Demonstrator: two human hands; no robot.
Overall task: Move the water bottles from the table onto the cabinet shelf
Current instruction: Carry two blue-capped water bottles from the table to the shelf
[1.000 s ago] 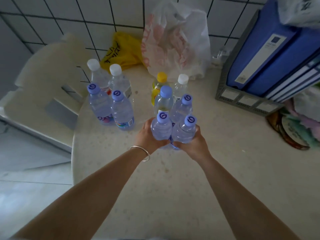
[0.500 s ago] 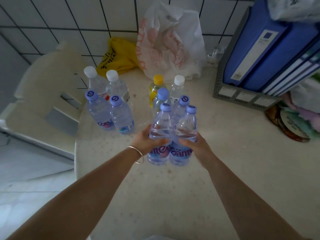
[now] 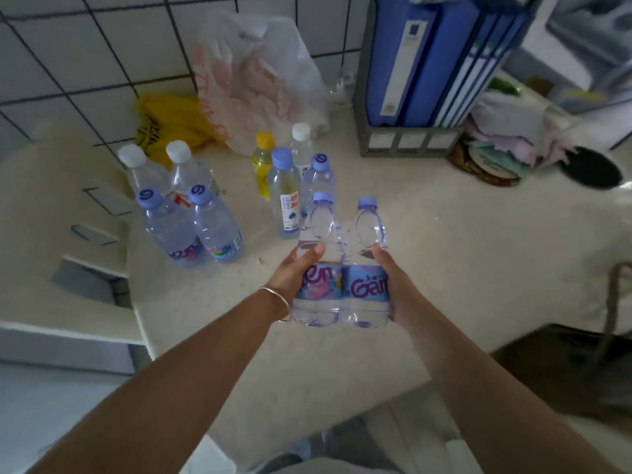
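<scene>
**A:** What do your hands have?

**B:** From my head camera: my left hand point(image 3: 294, 275) wraps one bottle, thumb across its front above the label. My right hand point(image 3: 393, 282) curls round a second. The pair point(image 3: 342, 289) is pressed side by side, upright, lifted clear of the table point(image 3: 444, 268), out over its near part.

**A:** And the others?

**B:** Eight stand on the table. Four cluster by the left edge point(image 3: 184, 206), two white caps behind two blue caps. Four more sit toward the back: a yellow one point(image 3: 262, 165), a white-capped one point(image 3: 301, 145), and two blue-capped ones point(image 3: 285, 200) just behind the pair I hold. Bags point(image 3: 253, 80) lie against the tiled wall, and binders point(image 3: 427, 63) stand at the back right.

**A:** How will the pair handle?

**B:** They look full, so I judge them fairly heavy. The thin clear plastic should dent under a squeeze, and the smooth sides may slip. I'd grip at the label band, where the body is straight, and press them together.

**A:** Where's the cabinet?

**B:** It isn't in view.
</scene>
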